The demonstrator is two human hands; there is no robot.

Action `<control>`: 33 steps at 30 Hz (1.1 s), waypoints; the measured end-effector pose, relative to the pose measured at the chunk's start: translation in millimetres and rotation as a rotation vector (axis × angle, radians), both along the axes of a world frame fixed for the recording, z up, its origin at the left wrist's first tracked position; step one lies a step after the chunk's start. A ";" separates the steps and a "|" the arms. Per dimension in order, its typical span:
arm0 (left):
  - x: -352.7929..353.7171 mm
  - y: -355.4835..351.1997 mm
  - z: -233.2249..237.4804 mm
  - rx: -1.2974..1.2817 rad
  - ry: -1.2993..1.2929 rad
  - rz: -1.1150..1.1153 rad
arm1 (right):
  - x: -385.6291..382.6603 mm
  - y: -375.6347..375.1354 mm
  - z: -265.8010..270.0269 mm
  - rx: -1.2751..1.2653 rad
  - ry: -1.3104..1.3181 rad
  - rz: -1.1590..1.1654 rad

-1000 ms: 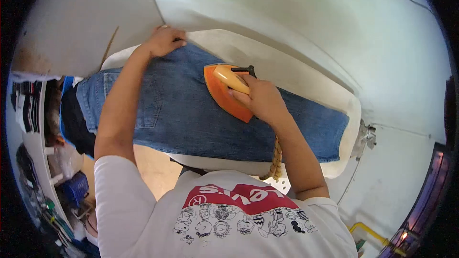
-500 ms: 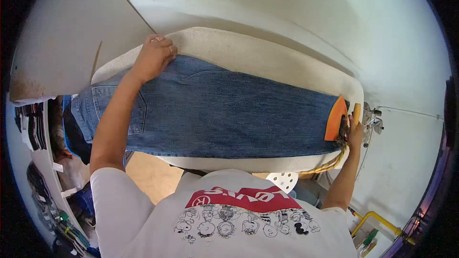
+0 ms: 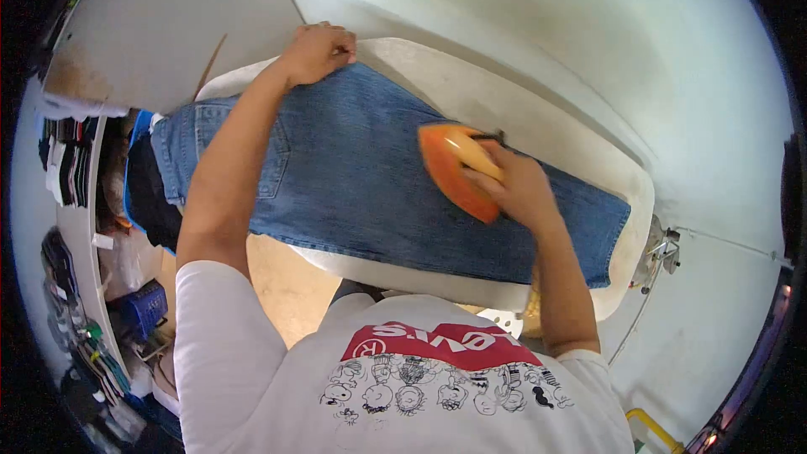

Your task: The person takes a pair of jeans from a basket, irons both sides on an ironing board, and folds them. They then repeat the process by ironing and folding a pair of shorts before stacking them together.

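Blue jeans [image 3: 361, 168] lie lengthwise across a pale ironing board [image 3: 420, 63], with the pocket part at the left and the leg end at the right. My right hand [image 3: 517, 185] is wrapped round the handle of an orange iron [image 3: 454, 172], which rests on the middle of the leg, its tip toward the upper left. At the far edge of the jeans, my left hand [image 3: 321, 52] has its fingers curled, pinching the cloth near the board's back edge.
Behind the board stands a pale wall [image 3: 588, 50]. Shelves with folded clothes [image 3: 71, 160] and a blue basket [image 3: 145, 309] are at the left. A metal bracket [image 3: 664, 250] sits past the board's right end, and a yellow pipe [image 3: 656, 430] is at the lower right.
My right hand has carried the iron from the leg end leftward to the middle of the jeans. My left hand stays at the far edge. The whole view has shifted.
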State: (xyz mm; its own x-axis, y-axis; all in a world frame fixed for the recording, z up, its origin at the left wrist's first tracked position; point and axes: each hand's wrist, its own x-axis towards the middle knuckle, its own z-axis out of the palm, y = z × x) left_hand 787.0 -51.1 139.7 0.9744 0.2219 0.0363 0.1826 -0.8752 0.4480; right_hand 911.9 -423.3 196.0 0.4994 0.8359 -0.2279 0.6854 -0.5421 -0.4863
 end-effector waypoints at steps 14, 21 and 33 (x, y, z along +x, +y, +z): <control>-323.6 -47.6 -43.5 0.044 -0.716 1.365 | -45.3 141.5 -8.2 -0.011 -0.047 0.212; -325.4 -79.1 -91.1 -0.630 -0.743 1.502 | -87.5 219.0 -11.2 0.084 -0.021 0.374; -367.1 -47.1 -79.5 -1.321 -1.188 1.214 | -20.4 20.5 3.8 -0.096 0.010 -0.124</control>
State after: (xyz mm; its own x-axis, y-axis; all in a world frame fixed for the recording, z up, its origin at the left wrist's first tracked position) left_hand 419.9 -98.2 60.3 0.0095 0.9552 -0.2957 -0.4874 0.2626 0.8328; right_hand 891.5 -402.8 199.8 0.5947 0.7422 -0.3089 0.6060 -0.6663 -0.4345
